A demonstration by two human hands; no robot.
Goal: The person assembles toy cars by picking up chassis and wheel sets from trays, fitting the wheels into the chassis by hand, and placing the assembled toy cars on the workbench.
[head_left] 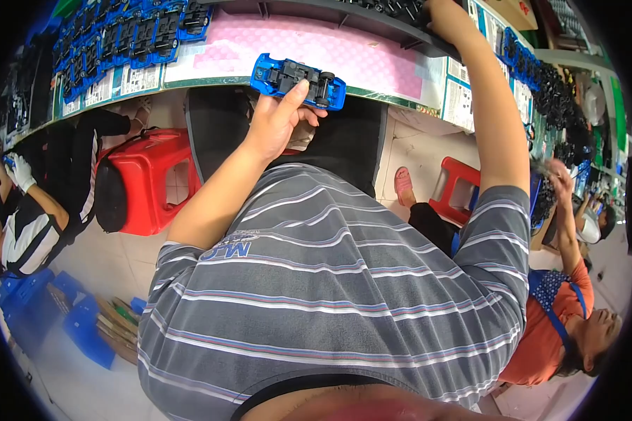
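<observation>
My left hand [282,116] grips a blue toy car [298,76], held underside up at the front edge of the workbench. Its black chassis and a pair of dark wheels at the right end face me, and my thumb presses on the chassis. My right arm stretches to the far right, where my right hand [451,19] reaches over the rim of a long dark grey tray [344,15]. Small black parts [393,8] lie in that tray. The fingertips of this hand are hidden behind the rim, so whether they hold a part does not show.
Rows of upturned blue toy cars [130,42] cover the bench's left side; more blue cars [519,56] lie right. Pink padded sheeting [260,35] covers the middle. Red stools [144,179] stand below. Co-workers sit at left and right, one in an orange top [534,351].
</observation>
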